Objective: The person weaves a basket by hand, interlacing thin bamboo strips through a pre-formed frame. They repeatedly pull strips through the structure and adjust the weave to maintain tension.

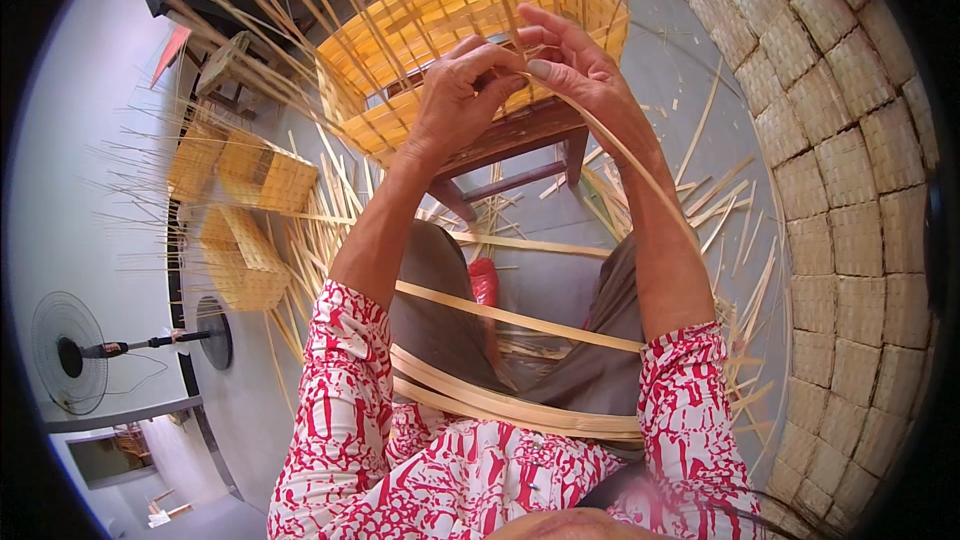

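Observation:
A partly woven yellow basket (374, 126) of flat strips sits in front of me on a dark reddish wooden stool (515, 136). Long thin upright strips fan out from its walls. At the basket's near rim, my left hand (463, 92) is closed in a pinch on a narrow bamboo strip (630, 153). My right hand (588, 62) grips the same strip beside it, thumb against it and upper fingers curled around an upright. From there the strip's long tail bends down over my right forearm. My fingers partly hide the rim.
Several unfinished baskets (245, 258) with upright strips stand at the left. Loose strips (325, 240) litter the floor around the stool, and more flat strips (510, 410) lie across my lap. A standing fan (70, 355) is at far left; stacked woven pieces (835, 240) line the right.

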### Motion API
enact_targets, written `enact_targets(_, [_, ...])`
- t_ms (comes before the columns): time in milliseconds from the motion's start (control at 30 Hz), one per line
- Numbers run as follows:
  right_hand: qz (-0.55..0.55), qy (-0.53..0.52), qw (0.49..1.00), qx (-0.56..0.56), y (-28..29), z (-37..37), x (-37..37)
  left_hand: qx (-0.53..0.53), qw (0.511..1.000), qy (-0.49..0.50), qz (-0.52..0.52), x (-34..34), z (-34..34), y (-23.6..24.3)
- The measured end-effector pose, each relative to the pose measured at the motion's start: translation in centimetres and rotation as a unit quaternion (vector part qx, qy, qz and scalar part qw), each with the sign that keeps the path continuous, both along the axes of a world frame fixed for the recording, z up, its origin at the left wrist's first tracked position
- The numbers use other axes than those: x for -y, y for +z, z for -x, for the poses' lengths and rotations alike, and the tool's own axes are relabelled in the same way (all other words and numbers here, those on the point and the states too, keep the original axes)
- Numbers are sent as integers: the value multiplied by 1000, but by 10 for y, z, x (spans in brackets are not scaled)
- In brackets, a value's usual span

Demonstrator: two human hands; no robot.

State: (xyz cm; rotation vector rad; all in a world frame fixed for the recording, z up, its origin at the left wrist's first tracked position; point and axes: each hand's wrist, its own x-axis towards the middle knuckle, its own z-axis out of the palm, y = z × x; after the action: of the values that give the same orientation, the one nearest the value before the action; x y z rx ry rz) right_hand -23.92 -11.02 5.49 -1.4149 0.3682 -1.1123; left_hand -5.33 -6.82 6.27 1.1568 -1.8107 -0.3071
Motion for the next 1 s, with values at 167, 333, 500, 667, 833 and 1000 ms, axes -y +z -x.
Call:
enact_targets(167, [22, -106, 992, -61, -1, -4, -3, -24, 1000, 18, 7, 1, 3, -9])
enact_targets(333, [-167, -164, 958, 168, -10, -22, -9, -69, 995, 70, 14, 5, 10, 0])
enact_targets(500, [-280, -104, 901, 314, -17, -28, -22, -15, 978, 184, 98, 26, 25, -10])
enact_targets(667, [-87, -149, 982, 83, -18, -29, -38, 174, 952, 242, 74, 20, 29, -19])
enact_targets(833, [-343, -173, 914, 133, -38, 8, -13, 129, 950, 273, 76, -15, 1, -15])
enact_targets(1000, [-436, -155, 864, 198, -56, 26, -4, -44, 962, 239, 123, -64, -21, -33])
